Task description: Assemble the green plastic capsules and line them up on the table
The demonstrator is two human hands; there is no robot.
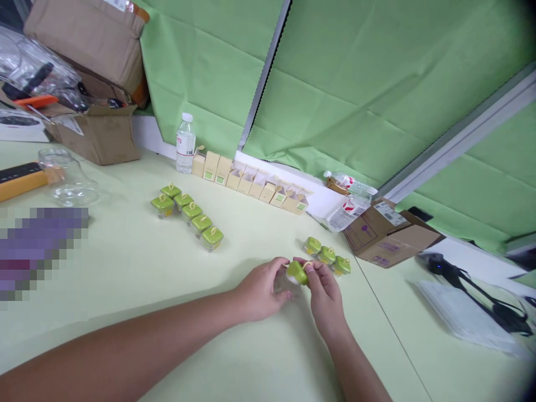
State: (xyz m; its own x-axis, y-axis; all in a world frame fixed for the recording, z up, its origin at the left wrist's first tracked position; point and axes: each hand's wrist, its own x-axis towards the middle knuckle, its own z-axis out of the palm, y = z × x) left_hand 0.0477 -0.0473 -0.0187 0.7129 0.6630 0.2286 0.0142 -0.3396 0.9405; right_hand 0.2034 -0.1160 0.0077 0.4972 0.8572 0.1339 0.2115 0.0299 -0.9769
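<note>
My left hand [262, 290] curls around a small clear container, which is hard to make out between the fingers. A green lid [295, 273] with a pale yellow loop sits tilted over it, pinched by the fingers of my right hand [326, 296]. Whether lid and container touch, I cannot tell. Just beyond my right hand stand three similar green-lidded containers [327, 255] in a slanting row. Farther left, several more green-lidded containers [191, 211] form another row, each with a yellow loop on top.
Several small cardboard boxes [247, 181] line the back edge beside an upright water bottle [185, 144]. Two bottles [349, 209] lie near an open carton [387, 234] at right. A clear plastic jar [69, 178] and a packed box [98, 134] stand left.
</note>
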